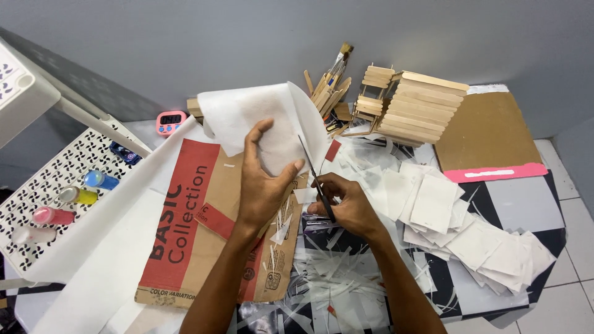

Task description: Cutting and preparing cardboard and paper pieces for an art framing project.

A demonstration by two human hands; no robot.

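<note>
Left hand pinches a curled white sheet upright over the brown-and-red cardboard. Right hand closed round black scissors, blades slightly parted at the sheet's edge (handles hidden in the fist). Cut white squares piled right; strips below, partly cut off.

Both hands closed, gripping.

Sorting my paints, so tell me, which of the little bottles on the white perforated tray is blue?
The blue paint bottle, the one farthest up the perforated tray; yellow, pink and white bottles lie below it.
</note>
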